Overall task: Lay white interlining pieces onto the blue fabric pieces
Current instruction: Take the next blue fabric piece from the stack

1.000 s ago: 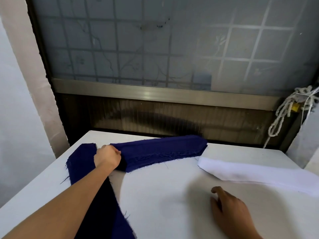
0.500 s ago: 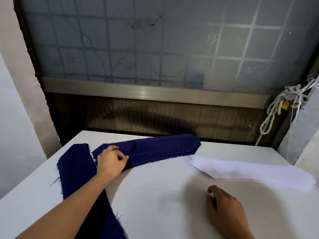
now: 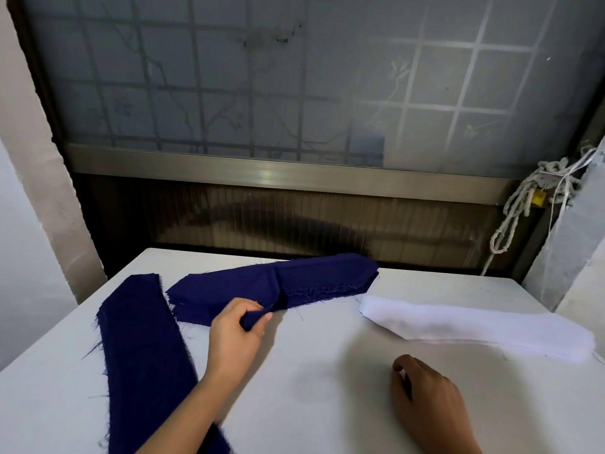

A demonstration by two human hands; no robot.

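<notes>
White desk, seen from above, both forearms reaching in from the near edge

Stack of blue fabric pieces lies across the far middle of the desk, long side running left to right, with frayed threads along its near edge. Left hand is at the near left part of the stack. Thumb and fingers pinch a fold of the top layer, raised a little off the layers below. The left forearm crosses over the near end of a single blue strip. That strip lies flat on the left side of the desk, running from far to near. Its far end sits just beside the stack's left tip

White interlining pieces lie in a flat pile on the right side of the desk, all on bare desk. The pile's left tip is just beside the right end of the blue stack. Right hand rests on the desk nearer than the white pile and apart from it, fingers loosely curled under, holding nothing

Behind the desk is a frosted window with a grid pattern and a metal rail along its base. A knotted pale rope hangs at the right corner, with a yellow item among the knots, too small to make out
</notes>
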